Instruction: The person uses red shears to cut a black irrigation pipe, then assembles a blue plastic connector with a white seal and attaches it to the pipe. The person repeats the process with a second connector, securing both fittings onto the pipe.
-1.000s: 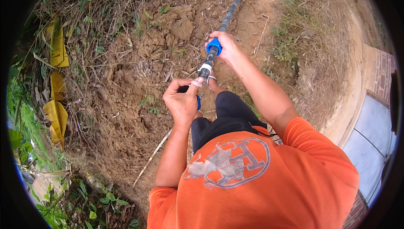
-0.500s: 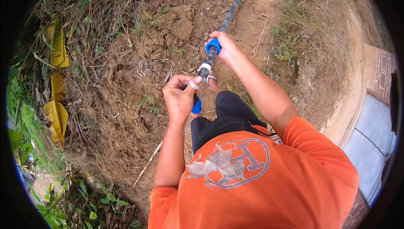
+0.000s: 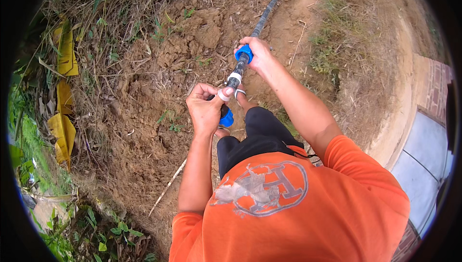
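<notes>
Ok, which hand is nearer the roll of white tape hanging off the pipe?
Left. The left hand pinches the pipe right beside the white tape roll, fingertips almost touching it. The right hand grips higher up, at the upper blue fitting.

Single head-worn fisheye view, looking steeply down from above the person's own orange shirt (image 3: 298, 204). It faces bare dug soil (image 3: 144, 117) ahead, close to both raised hands. Straight edges bend toward the dark rim. Paving (image 3: 423, 166) lies right, green plants (image 3: 29, 132) left. No second view shares the scene.
</notes>
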Tool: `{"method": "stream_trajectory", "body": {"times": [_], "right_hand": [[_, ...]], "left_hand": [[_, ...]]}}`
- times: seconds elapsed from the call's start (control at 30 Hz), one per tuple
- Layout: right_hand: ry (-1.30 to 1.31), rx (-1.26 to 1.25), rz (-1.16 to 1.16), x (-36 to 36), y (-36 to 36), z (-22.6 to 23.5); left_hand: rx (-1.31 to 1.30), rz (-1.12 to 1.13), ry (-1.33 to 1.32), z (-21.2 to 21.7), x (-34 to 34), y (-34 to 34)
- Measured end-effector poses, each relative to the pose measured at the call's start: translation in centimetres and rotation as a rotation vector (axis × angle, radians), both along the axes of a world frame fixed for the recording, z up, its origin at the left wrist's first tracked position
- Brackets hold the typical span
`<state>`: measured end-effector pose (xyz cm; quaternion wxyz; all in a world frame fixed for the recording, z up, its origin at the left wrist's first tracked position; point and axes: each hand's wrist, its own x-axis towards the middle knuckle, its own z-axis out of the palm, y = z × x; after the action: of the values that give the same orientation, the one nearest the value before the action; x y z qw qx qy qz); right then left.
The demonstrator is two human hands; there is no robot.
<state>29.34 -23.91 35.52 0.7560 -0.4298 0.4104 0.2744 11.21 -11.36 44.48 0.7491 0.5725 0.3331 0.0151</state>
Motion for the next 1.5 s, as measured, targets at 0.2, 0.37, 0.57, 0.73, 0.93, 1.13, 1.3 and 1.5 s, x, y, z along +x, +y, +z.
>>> {"method": "stream_trajectory", "body": {"times": [0.2,0.37,0.57,0.73,0.93,1.13,1.3,1.5], "right_hand": [[0.009,0.015,0.02,0.6,-0.4,-0.5],[0.005,-0.001,0.036,0.9,-0.4,-0.8],[0.01,-0.009,0.036,1.1,-0.3,-0.1],[-0.007,-0.032,0.038,0.6,0.1,0.0],[0.0,-0.035,0.04,0.8,0.1,-0.4],[-0.005,-0.026,0.045,1.0,0.3,-0.4],[-0.018,-0.014,0.023,1.1,0.6,-0.5],[-0.009,-0.033,0.018,0.8,0.8,0.4]], "left_hand": [[0.1,-0.025,0.007,0.6,0.3,-0.5],[0.236,-0.059,-0.059,0.5,0.1,-0.6],[0.267,-0.163,0.009,1.5,0.6,0.2],[0.258,-0.121,-0.064,0.7,0.0,-0.2],[0.061,-0.068,-0.078,0.6,0.7,0.2],[0.006,-0.013,-0.124,0.4,0.4,-0.2],[-0.022,-0.004,-0.137,0.1,0.2,0.2],[0.123,-0.049,-0.091,1.0,0.9,0.6]]}}
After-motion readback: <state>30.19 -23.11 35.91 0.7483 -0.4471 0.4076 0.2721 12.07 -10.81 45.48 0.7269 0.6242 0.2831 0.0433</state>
